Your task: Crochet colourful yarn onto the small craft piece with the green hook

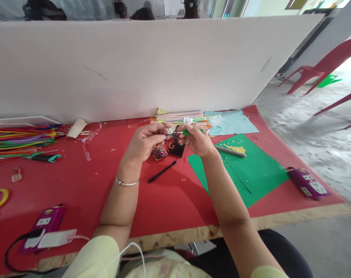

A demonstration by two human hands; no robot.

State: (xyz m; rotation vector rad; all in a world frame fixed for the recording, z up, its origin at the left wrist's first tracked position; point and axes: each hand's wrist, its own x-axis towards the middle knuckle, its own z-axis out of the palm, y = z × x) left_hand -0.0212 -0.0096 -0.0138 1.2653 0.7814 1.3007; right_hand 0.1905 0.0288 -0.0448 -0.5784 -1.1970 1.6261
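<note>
Up over the far middle of the red table [85, 185], between both hands: slim tool with green handle [189, 132]. Long axis runs roughly left-right, near level; thin metal shaft points left at the left hand, other end sticks out right past the right hand. Right hand [197, 141] owns the tool, thumb and fingers closed round the handle. Left hand [148, 141] is pinched nearly closed on a small bit of dark yarn work [171, 134], right at the shaft's left end. Key relation: shaft end to yarn, leftward from the right hand, along the tool's own axis. Can't tell if the tip is through a loop, too small. Multicolour yarn ball [159, 153] sits below the left fingers, nearer that hand; a strand seems to run up from it. Dark flat object [179, 150] just right of the ball, black pen-like stick [162, 172] nearer the body. Farther right, green sheet [262, 177] under the right forearm, carrying a grey rod [232, 151]. Far left, bundle of coloured stems [22, 141], well apart.
</note>
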